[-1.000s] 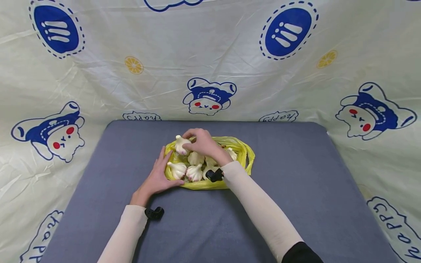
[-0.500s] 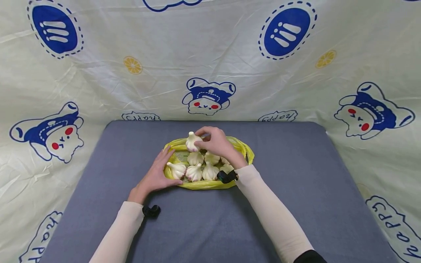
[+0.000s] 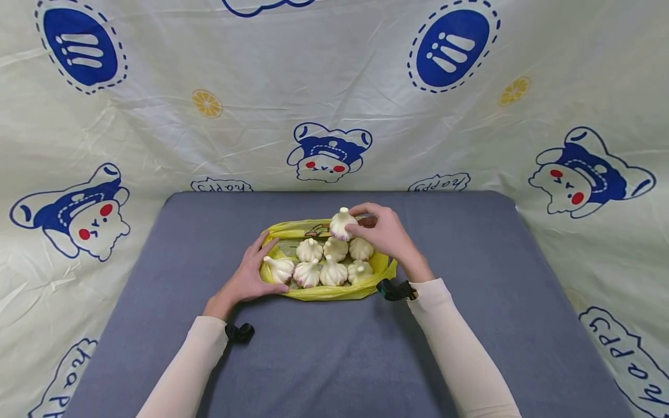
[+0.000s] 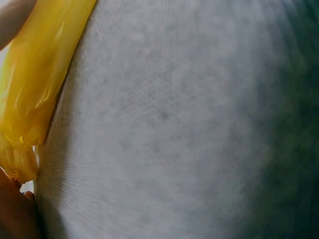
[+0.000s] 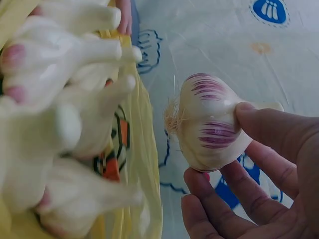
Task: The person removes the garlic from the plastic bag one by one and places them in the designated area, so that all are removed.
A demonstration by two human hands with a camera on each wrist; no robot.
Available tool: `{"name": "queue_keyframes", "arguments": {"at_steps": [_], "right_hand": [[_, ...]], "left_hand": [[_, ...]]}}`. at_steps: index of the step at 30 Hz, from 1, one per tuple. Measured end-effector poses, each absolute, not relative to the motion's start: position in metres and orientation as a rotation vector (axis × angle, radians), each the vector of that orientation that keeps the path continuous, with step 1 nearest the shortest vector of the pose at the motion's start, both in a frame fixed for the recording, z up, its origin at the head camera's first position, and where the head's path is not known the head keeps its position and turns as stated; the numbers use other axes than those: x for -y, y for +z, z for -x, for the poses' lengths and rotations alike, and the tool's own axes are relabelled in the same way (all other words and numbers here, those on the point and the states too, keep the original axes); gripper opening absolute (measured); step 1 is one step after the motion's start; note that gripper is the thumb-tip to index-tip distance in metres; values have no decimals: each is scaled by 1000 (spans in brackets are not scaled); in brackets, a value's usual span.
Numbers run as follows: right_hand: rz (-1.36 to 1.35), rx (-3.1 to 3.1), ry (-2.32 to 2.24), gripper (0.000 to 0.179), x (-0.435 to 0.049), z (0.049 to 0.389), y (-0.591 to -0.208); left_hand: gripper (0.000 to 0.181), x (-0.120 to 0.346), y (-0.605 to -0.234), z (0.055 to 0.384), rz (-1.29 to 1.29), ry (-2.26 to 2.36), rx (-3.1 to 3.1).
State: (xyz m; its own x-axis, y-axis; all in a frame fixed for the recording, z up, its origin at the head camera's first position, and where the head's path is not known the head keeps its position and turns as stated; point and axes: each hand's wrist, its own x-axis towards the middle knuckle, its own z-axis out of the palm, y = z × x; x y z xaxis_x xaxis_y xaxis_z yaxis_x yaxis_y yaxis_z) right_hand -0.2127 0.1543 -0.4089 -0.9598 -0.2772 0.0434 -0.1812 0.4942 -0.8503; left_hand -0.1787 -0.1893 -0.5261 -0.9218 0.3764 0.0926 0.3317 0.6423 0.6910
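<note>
My right hand (image 3: 384, 232) pinches a garlic bulb (image 3: 342, 224) between thumb and fingers, above the back edge of a yellow plastic bag (image 3: 334, 293). In the right wrist view that garlic bulb (image 5: 212, 124) shows purple streaks and a tuft of roots, well apart from the bag's wall. Several more garlic bulbs (image 3: 307, 273) sit in two rows inside the bag, its mouth spread wide. At the bag's left end my left hand (image 3: 251, 276) rests with spread fingers, the thumb along the front rim. Only slivers of that hand (image 4: 17, 211) show in the left wrist view.
A grey-blue cloth covers the table (image 3: 324, 360). Behind and beside it hangs a pale printed sheet (image 3: 334, 87) with blue cartoon figures. Inside the bag, a grey-green patch of the bottom shows at the back left.
My right hand has carried the garlic bulb rightward along the bag's back edge, from its left corner to right of the middle. The left hand has stayed nearly still against the bag.
</note>
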Motion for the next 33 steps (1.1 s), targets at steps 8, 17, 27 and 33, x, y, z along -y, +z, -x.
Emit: {"name": "queue_keyframes", "arguments": {"at_steps": [8,17,27,33], "right_hand": [[311,-2687,-1526,40,-187,205,-414],[200,-2729,-1535,45,-217,198,-420],[78,-2794,-1549,48,-245,193,-427],[9,-2825,-1549,48,-259,191,-433]], "left_hand": [[118,189,-530,180,-597,1158,-2780],[115,190,-529,179,-543,1198,-2759],[111,191,-532,180,-541,1246,-2749],[111,191,-534,180,-548,1252,-2749]]}}
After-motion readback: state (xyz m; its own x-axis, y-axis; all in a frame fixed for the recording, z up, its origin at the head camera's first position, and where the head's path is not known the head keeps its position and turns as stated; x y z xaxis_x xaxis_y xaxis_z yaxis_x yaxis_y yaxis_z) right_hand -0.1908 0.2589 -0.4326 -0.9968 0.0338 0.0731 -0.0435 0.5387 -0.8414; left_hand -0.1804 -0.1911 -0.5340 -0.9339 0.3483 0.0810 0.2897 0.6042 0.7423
